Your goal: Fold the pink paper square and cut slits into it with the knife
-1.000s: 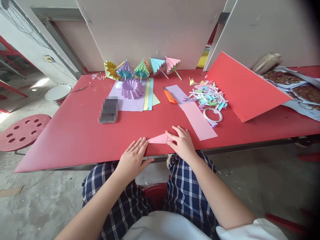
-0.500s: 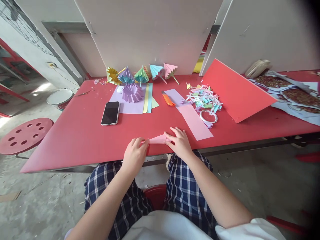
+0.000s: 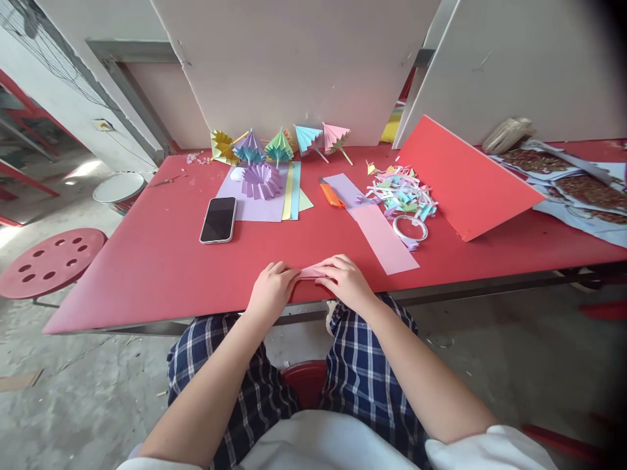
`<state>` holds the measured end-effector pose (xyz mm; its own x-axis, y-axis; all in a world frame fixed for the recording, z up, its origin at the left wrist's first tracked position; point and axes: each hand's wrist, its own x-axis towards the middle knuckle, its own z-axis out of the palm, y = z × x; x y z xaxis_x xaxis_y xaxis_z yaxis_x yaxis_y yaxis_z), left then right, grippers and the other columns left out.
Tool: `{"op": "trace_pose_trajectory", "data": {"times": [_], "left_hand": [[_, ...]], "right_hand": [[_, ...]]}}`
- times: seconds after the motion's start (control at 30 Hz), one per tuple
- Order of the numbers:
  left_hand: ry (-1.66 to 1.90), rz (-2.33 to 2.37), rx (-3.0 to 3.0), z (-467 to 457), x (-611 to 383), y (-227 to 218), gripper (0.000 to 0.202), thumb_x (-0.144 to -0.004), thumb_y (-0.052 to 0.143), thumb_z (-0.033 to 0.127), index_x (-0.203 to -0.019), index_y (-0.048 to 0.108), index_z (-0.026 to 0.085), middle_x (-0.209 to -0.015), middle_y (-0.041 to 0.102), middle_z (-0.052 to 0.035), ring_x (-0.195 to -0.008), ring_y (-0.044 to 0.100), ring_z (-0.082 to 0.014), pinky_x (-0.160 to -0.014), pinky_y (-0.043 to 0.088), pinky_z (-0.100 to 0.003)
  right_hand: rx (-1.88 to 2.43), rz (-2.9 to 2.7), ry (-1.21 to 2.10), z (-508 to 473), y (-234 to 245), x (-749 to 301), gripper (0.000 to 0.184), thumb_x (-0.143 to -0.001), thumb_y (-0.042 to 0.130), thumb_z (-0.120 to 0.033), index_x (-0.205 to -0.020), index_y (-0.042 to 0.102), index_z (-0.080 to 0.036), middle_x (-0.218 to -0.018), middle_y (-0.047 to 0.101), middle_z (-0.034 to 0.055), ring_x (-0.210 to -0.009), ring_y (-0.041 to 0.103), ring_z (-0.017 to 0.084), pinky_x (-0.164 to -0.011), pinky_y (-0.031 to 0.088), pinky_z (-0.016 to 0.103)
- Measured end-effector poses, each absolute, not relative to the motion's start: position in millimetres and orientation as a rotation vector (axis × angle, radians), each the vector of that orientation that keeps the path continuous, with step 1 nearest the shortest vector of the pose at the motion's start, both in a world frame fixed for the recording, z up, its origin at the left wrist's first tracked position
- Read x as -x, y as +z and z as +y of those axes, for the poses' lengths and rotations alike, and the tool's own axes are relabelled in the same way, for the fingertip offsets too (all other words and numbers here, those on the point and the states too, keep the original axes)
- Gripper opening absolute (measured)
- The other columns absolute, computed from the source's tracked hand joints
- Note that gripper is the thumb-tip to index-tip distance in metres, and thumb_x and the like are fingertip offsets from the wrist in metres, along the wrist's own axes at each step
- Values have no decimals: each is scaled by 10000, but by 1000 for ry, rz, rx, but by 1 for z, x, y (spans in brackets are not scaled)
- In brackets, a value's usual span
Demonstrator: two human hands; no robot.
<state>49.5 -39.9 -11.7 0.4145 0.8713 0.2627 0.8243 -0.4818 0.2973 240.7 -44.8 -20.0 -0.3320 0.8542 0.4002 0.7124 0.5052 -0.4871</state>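
Observation:
A narrow folded strip of pink paper lies at the front edge of the red table, its two ends under my fingers. My left hand pinches the left end, fingers closed over it. On the right end, my right hand is closed with fingers pressed together on the paper. Only the strip's middle shows between the hands. To the right lies a flat pink sheet, and beyond it an orange utility knife rests beside a lilac strip.
A phone lies left of centre. Behind it a pleated purple paper ring sits on coloured sheets. Several small paper umbrellas line the wall. Paper scraps, a tape roll and a propped red board stand right.
My hands have come closer together along the pink paper, and the right fingers, spread before, are now pressed down together. The paper looks narrower and flatter between them.

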Motion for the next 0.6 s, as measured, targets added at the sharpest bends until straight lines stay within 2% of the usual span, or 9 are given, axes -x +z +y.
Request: {"op": "trace_pose_trajectory", "data": {"times": [0.33, 0.5, 0.6], "left_hand": [[603, 1520, -2480, -39, -49, -11, 262, -871, 422, 292, -917, 670, 218, -830, 600, -51, -794, 534, -181, -714, 457, -295], [518, 1535, -2420, -37, -50, -4, 256, -864, 438, 305, -909, 672, 213, -832, 600, -47, -806, 538, -180, -700, 453, -278], [489, 1544, -2385, -35, -50, -2, 254, -865, 432, 275, -903, 676, 217, -844, 607, -42, -821, 542, -178, -697, 451, -269]], "right_hand": [[1301, -2121, 445, -42, -16, -244, 213, -829, 520, -214, -993, 652, -249, -919, 647, 27, -914, 557, 163, -833, 475, 329], [1322, -2149, 529, -40, -9, -247, 205, -780, 589, -221, -969, 664, -250, -917, 648, 32, -905, 572, 175, -819, 481, 333], [1331, -2150, 574, -39, -6, -248, 200, -792, 574, -222, -969, 666, -246, -922, 650, 34, -910, 577, 171, -826, 477, 327]]}}
